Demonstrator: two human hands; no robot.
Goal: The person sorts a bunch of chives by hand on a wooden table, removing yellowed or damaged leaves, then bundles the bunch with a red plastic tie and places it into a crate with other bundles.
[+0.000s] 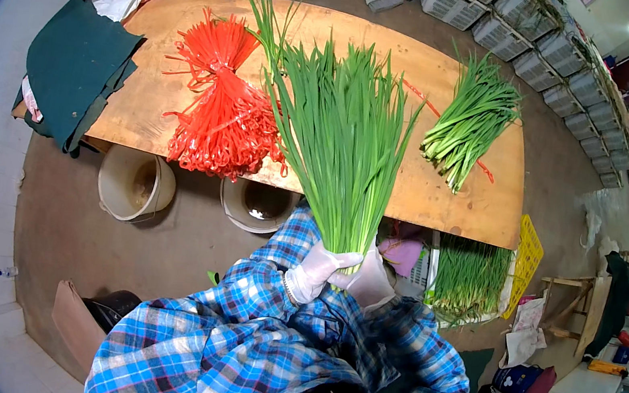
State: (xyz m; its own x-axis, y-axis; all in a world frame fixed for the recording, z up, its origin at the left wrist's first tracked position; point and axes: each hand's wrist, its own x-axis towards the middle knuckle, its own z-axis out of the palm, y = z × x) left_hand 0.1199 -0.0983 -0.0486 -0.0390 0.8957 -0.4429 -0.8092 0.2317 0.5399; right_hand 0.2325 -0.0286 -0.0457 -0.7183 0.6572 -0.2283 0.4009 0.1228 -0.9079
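A large bunch of green garlic chives [346, 160] stands fanned out in front of me, its leaves pointing away over the wooden table [442, 212]. Both my hands wear thin whitish gloves. My left hand [314, 273] is closed round the pale stem ends from the left, and my right hand [368, 284] grips them from the right. To the left of the leaves lies a thick bundle of red plastic ties [228, 123], gathered at its middle. A smaller bunch of chives [475, 115] rests at the table's right, with a red tie [485, 171] showing beside its stems.
Dark green cloth [77, 67] drapes over the table's left end. Below the front edge stand two pale buckets [119, 196] [234, 215]. More chives [471, 277] fill a crate under the right side, near a yellow basket [525, 265]. Stacked grey crates [501, 37] line the back.
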